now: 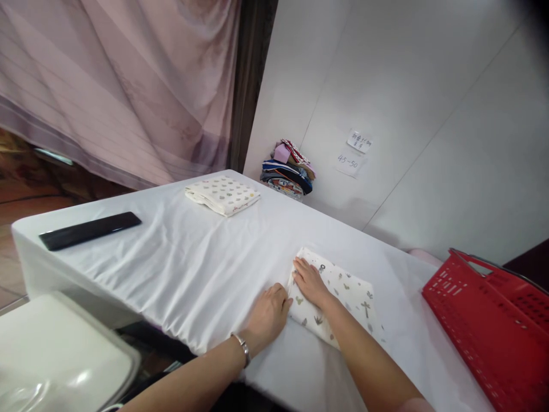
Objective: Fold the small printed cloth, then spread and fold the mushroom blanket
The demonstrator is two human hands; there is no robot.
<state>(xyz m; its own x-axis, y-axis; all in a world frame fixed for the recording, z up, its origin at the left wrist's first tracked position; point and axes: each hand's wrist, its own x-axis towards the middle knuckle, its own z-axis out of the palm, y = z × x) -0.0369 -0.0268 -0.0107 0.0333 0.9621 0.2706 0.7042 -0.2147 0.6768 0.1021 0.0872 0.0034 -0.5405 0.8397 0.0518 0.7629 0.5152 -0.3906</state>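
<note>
A white cloth [343,292] printed with small grey and olive plant shapes lies folded flat on the white-covered table [189,252]. At its left edge is my left hand [268,315], a bracelet on its wrist, with fingers curled in and the thumb against the cloth's edge. The curled fingertips are hidden. My right hand [309,280] rests flat on the cloth near its far left corner, fingers stretched out. Farther back, close to the table's far edge, sits a second folded white cloth [223,194] with grey-green spots.
A red plastic basket [484,326] stands at the table's right end. Toward the left end lies a flat black object [90,230]. Beyond the far edge rises a stack of folded fabrics [287,171] against the wall. A pale seat [60,355] is at lower left.
</note>
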